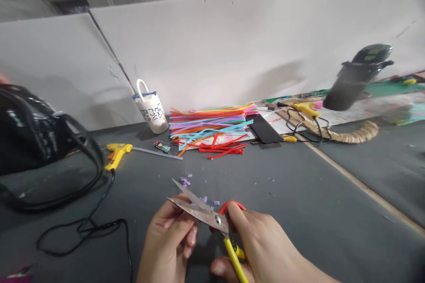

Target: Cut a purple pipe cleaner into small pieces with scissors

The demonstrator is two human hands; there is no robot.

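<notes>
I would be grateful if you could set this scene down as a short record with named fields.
Left hand: fingers curled close by the blades; anything pinched in them is hidden
Right hand: holds scissors by the handles
Blades: parted, pointing toward the left hand
Just beyond the blades: small purple pieces
Far side, middle: bundle of coloured stems, with a dark flat object beside it
Left side: black bag, yellow glue gun, white lettered cup
Right side: second glue gun, dark bottle
</notes>
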